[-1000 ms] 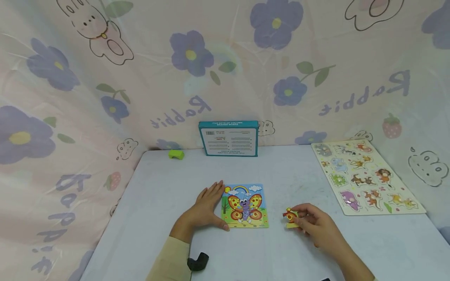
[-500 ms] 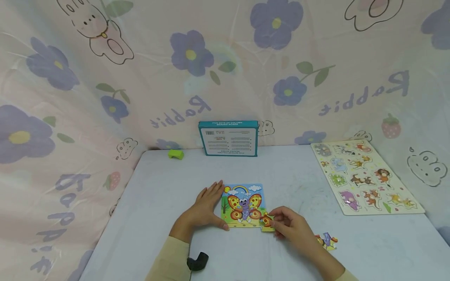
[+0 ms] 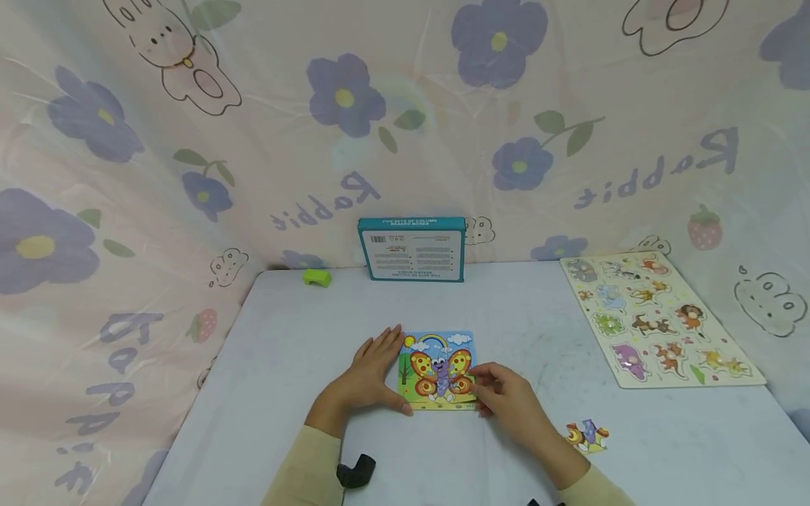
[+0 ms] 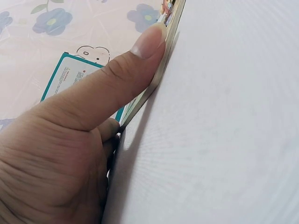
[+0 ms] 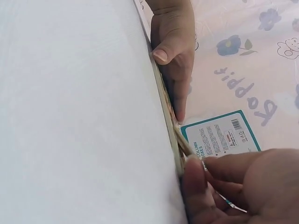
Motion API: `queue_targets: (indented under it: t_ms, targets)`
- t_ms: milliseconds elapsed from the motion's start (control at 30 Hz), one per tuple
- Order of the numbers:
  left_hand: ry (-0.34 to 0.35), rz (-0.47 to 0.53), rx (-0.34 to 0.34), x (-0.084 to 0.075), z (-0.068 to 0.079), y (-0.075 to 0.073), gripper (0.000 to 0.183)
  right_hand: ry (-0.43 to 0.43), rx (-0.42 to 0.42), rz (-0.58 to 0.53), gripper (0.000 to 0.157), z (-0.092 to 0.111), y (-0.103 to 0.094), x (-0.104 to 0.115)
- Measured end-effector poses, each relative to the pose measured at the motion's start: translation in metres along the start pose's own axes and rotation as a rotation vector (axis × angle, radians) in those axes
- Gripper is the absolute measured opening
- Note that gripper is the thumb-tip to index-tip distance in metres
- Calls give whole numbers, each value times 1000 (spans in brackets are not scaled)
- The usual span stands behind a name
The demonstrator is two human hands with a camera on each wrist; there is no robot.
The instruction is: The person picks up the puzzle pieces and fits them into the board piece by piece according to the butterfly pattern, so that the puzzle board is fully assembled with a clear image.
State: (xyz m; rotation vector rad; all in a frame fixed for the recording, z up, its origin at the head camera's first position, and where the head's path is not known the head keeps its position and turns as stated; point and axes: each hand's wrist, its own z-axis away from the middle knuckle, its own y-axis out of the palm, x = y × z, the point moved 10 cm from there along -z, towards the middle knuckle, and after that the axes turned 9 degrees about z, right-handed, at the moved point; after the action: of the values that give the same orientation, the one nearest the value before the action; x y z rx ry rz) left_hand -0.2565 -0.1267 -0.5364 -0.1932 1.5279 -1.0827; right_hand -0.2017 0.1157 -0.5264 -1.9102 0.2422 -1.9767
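A square butterfly puzzle board (image 3: 435,369) lies on the white table in the head view. My left hand (image 3: 370,372) rests along its left side, fingers extended and thumb at the lower left corner. At the board's lower right my right hand (image 3: 506,400) pinches a puzzle piece (image 5: 186,143) between thumb and fingers. The right wrist view shows this piece tilted, one edge at the board's surface and the other raised. Fingers hide part of it. Another puzzle piece (image 3: 587,436), with purple and orange print, lies loose near the right forearm.
A teal-edged box (image 3: 413,251) stands at the back, beside a light green block (image 3: 317,278). An animal peg board (image 3: 661,320) lies at the right. A black curved object (image 3: 356,471) sits near the left sleeve.
My right hand has carried the puzzle piece leftward from beside the board onto its lower right area. The loose piece has come into view. My left hand has stayed in place.
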Motion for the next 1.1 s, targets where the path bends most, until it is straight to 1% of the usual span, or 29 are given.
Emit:
queue_targets:
  t_ms: [100, 133, 200, 267, 333, 400, 467, 500, 567, 667, 800, 1100]
  targets:
    - [0, -5, -1, 0, 0, 0, 144, 4, 0, 27, 24, 1, 0, -1]
    - [0, -5, 0, 0, 0, 0, 144, -8, -7, 63, 23, 1, -1, 0]
    - [0, -6, 1, 0, -1, 1, 144, -67, -22, 162, 20, 3, -3, 5]
    - [1, -4, 1, 0, -1, 1, 144, -175, -42, 313, 20, 7, -3, 15]
    - [1, -2, 1, 0, 0, 1, 144, -321, -59, 487, 24, 13, 1, 29]
    - [-1, -1, 0, 0, 0, 1, 144, -442, -37, 621, 32, 20, 9, 39]
    - [-1, -1, 0, 0, 0, 0, 144, -508, 15, 728, 41, 25, 18, 43]
    - [0, -1, 0, 0, 0, 0, 144, -517, 50, 760, 44, 27, 22, 43]
    - [-1, -4, 1, 1, -1, 0, 144, -503, 111, 817, 47, 29, 28, 40]
    - [-1, -2, 4, 0, -1, 0, 145, -469, 164, 863, 49, 32, 30, 36]
    - [-1, 2, 2, -1, -1, 0, 145, -448, 180, 882, 52, 35, 30, 34]
    - [-11, 5, -1, -1, 0, 0, 145, -425, 196, 855, 56, 36, 31, 33]
